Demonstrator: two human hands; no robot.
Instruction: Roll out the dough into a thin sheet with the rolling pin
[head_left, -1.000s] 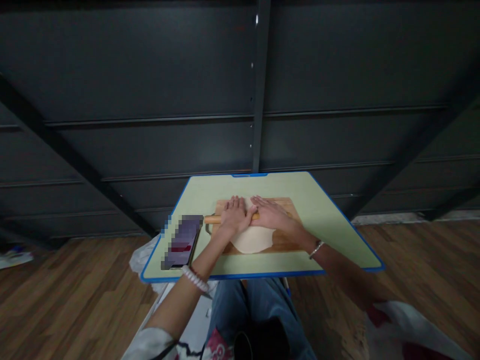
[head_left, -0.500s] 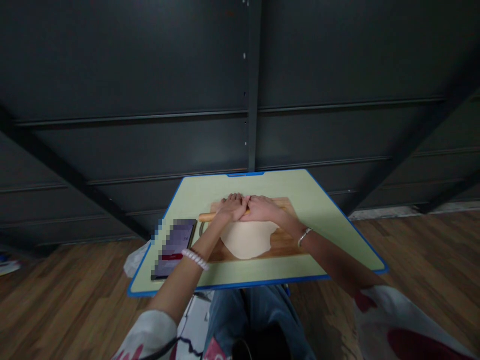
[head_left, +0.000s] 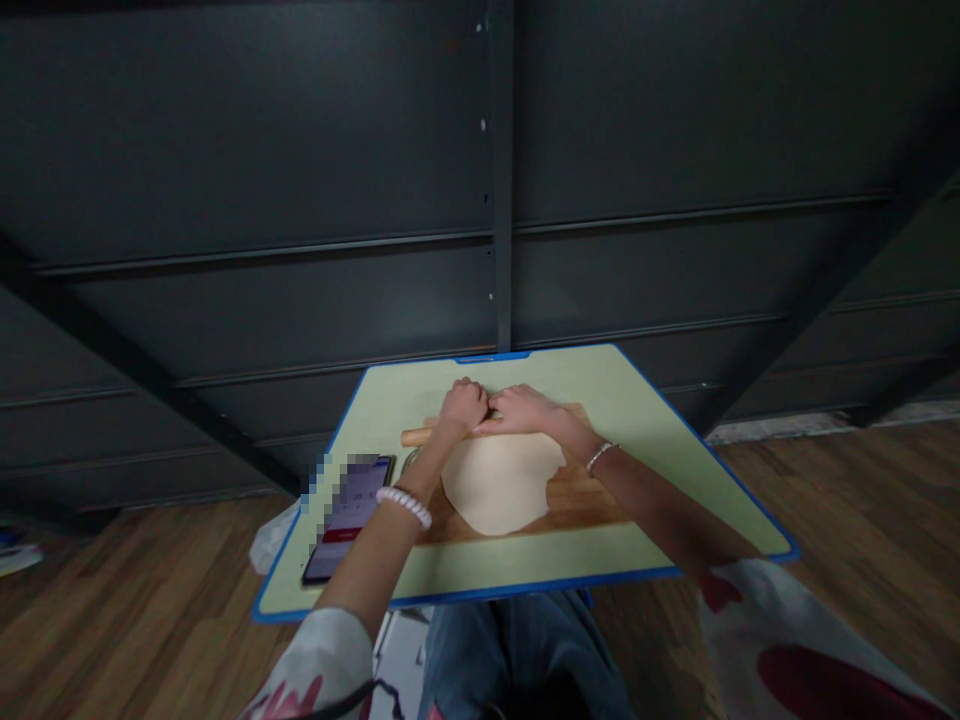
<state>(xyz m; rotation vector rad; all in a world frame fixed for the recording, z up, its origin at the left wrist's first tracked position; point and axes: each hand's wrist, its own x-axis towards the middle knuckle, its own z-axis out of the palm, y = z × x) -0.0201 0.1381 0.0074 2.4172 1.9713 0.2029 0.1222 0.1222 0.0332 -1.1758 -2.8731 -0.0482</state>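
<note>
Both hands at far edge of the dough, side by side, knuckles nearly touching. Left hand (head_left: 463, 405) curled, palm down, pressing on the pin (head_left: 421, 435). Right hand (head_left: 523, 407) flatter, fingers stretched toward the left hand, also pressing on the pin. Neither hand wraps the pin; it lies under the palms. Only the pin's left end shows, a pale wooden stub sticking out left of the left hand; the rest is hidden beneath the hands.

Dough (head_left: 501, 480): pale, rolled flat, roughly round with an uneven right edge. It lies just on the near side of the hands, between the two forearms, its far edge under the pin. It rests on a wooden board (head_left: 577, 500), which shows brown to the right of the dough and below the right wrist.

Board sits on a light green table (head_left: 652, 440) with a blue rim.

Phone (head_left: 349, 518) lies flat on the table, left of the left forearm, well apart from the hand. Screen lit, with a red band across it; upper part blurred out, no writing readable.

White beaded bracelet (head_left: 404, 504) on left wrist. Thin metal bracelet (head_left: 600, 455) on right wrist. White sleeves with red pattern at both elbows.

No brand or label legible on pin, board or table.
</note>
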